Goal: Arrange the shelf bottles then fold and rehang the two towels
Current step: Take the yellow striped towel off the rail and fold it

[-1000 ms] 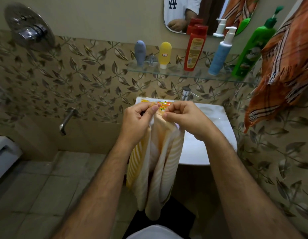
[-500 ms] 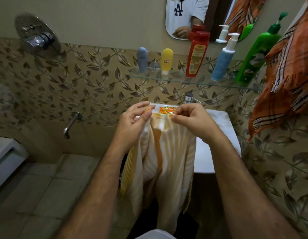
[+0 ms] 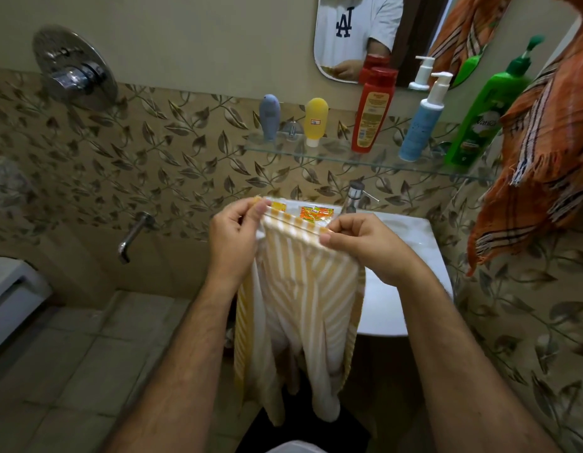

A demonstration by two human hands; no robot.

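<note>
Orange plaid towel [image 3: 545, 152] cut by right edge (hanger unseen).

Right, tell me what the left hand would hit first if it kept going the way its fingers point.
The left hand pinches the striped towel, fingers pointing right. Straight on lies the towel's top edge, then the right hand, though depth is hard to judge.
</note>
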